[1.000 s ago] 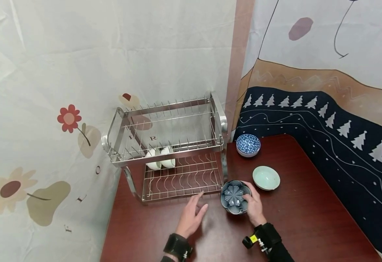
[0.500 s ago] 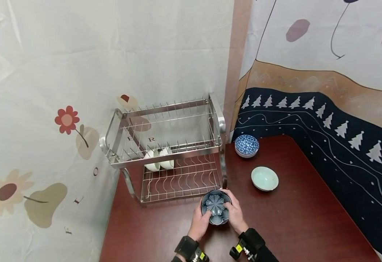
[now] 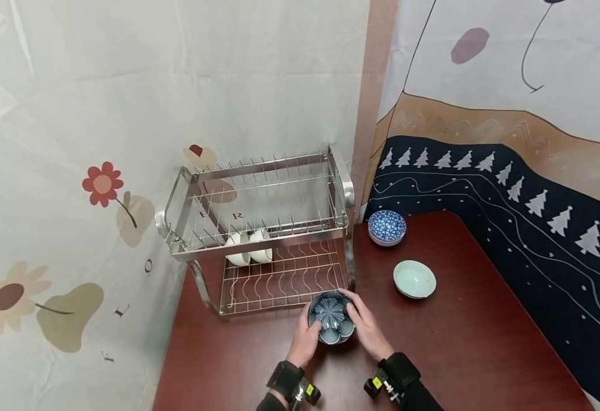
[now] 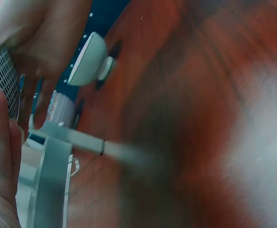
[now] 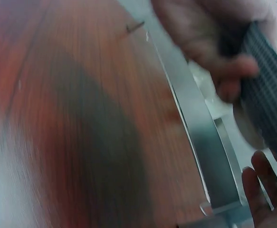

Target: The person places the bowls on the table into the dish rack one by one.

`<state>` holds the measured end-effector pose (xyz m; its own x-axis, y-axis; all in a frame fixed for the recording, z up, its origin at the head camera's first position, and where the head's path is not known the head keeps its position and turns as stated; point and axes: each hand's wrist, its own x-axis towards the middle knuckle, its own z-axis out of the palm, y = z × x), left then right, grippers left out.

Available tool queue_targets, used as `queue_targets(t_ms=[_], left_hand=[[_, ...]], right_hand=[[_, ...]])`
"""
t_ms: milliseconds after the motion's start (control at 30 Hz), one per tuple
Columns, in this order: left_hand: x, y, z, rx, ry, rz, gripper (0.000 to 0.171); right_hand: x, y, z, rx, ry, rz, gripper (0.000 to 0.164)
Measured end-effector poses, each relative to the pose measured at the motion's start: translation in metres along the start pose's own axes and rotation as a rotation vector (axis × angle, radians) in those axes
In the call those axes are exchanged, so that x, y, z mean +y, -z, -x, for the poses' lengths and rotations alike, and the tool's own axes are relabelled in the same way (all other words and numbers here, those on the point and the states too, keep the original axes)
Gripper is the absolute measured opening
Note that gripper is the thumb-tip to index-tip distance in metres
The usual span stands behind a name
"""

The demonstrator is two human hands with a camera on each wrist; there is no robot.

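A dark blue-grey bowl (image 3: pixel 330 317) with a flower-shaped rim and a starburst inside is held between both hands in front of the dish rack. My left hand (image 3: pixel 303 341) grips its left side with the thumb at the rim. On the opposite side, my right hand (image 3: pixel 369 331) holds the rim, thumb over the edge. The wrist views show the bowl's patterned outer wall (image 4: pixel 0 76), and in the right wrist view its striped side (image 5: pixel 269 90) sits between the hands, apparently above the table. Its underside is partly hidden by fingers.
The two-tier metal dish rack (image 3: pixel 274 242) stands behind the hands. Two white cups or bowls (image 3: pixel 261 251) lean in its lower tier. To the right on the table (image 3: pixel 459 342) are a pale green bowl (image 3: pixel 415 279) and a blue-patterned bowl (image 3: pixel 387 227), possibly stacked.
The bowl has moved left from beside the rack's right leg to its front. My left hand, free a second ago, has joined the right in holding it.
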<state>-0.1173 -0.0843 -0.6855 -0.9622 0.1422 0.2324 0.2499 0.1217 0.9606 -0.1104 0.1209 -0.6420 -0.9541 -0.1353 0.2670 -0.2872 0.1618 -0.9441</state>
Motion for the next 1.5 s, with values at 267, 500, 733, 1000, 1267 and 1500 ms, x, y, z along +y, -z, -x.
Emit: queue_targets(t_ms=[267,500,733,1000,1267,1500], left_hand=[[0.010,0.035,-0.027,0.152,0.002,-0.090,0.055],[0.031,0.066,-0.053,0.314,-0.056,-0.305,0.048],[0.059,0.079,-0.066,0.373,0.050,-0.351,0.057],[-0.017,0.091,-0.087,0.445,0.008,-0.446,0.074],[0.044,0.078,-0.091,0.435,0.078,-0.462,0.075],[0.042,0.070,-0.113,0.459,0.123,-0.621,0.081]], right_hand=[[0.011,0.058,0.016,0.012,-0.096,0.366,0.046],[0.038,0.104,0.043,-0.104,-0.265,0.756,0.074],[0.069,0.119,0.065,-0.127,-0.309,0.869,0.094],[0.075,0.118,0.069,-0.105,-0.312,0.833,0.094],[0.077,0.117,0.069,-0.117,-0.345,0.806,0.095],[0.081,0.118,0.070,-0.113,-0.347,0.788,0.096]])
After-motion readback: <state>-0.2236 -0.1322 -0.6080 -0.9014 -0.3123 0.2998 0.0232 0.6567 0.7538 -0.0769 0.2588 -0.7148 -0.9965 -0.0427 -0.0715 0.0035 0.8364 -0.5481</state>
